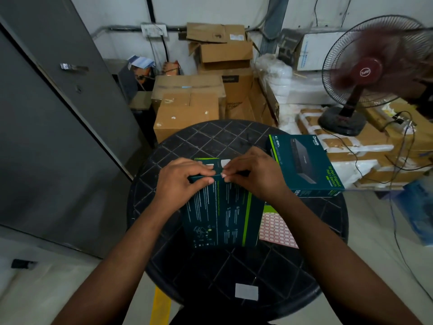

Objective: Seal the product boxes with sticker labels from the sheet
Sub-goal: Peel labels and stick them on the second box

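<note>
On the round black surface [210, 141] the left hand [181, 181] grips the far edge of the teal product box [218, 216] while the right hand [253, 174] pinches a small sticker label [222, 175] in its fingers there, the sticker sheet [276, 228] just beside the box, a second box [304, 163] stacked further right

Teal product box [220, 214] lay flat on the round black table, printed back face up, green stripe along its right side — far edge under both hands. Small red-edged sticker label [222, 176] sat at that far edge. Second teal switch box [304, 163] lay face up at the table's right rim. Red-grid sticker sheet [276, 228] lay just right of the near box, partly tucked under it.
</note>
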Demonstrator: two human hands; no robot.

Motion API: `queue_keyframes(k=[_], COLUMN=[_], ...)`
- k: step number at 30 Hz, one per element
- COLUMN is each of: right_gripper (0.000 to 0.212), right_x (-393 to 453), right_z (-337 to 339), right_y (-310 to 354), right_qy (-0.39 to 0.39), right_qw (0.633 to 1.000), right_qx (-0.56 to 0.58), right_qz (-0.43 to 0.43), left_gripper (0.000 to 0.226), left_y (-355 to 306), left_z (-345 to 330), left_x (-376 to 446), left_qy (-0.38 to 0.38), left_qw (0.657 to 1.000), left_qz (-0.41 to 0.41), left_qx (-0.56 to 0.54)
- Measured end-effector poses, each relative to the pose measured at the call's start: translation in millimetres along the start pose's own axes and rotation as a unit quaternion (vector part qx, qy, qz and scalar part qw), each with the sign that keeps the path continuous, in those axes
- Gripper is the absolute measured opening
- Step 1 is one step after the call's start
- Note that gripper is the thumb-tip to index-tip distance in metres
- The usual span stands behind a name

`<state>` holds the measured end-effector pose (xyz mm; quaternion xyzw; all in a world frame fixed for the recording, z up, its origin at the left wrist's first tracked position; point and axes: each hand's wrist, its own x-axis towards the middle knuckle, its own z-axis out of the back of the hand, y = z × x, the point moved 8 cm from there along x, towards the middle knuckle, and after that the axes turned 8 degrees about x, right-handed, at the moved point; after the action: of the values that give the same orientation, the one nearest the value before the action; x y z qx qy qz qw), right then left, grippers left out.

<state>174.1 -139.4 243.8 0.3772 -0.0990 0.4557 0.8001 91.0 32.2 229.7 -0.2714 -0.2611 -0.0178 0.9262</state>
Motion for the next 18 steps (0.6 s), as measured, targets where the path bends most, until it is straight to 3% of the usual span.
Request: queue_keyframes(k=[4, 9, 14, 18], right_gripper=[0.018, 0.021, 0.01, 0.015], right_x=[-6, -15, -19, -28], right_z=[14, 9, 6, 9], right_y=[-16, -15, -9, -27], right_qy=[-0.018, -0.042, -0.097, -0.075], right_qw=[0.998, 0.998, 0.992, 0.99], right_qx=[0.035, 0.039, 0.063, 0.09], right_qz=[-0.042, -0.041, -0.052, -0.073], left_gripper=[0.019, 0.026, 0.029, 0.028], left_y=[16, 25, 40, 47], left_z=[3, -2, 4, 6], left_x=[-3, -17, -27, -27], left_qy=[0.003, -0.001, -0.061, -0.003], left_qw=[0.995, 0.988, 0.965, 0.953], left_qz=[0.025, 0.074, 0.131, 0.121], left_qx=[-0.095, -0.135, -0.22, -0.277])
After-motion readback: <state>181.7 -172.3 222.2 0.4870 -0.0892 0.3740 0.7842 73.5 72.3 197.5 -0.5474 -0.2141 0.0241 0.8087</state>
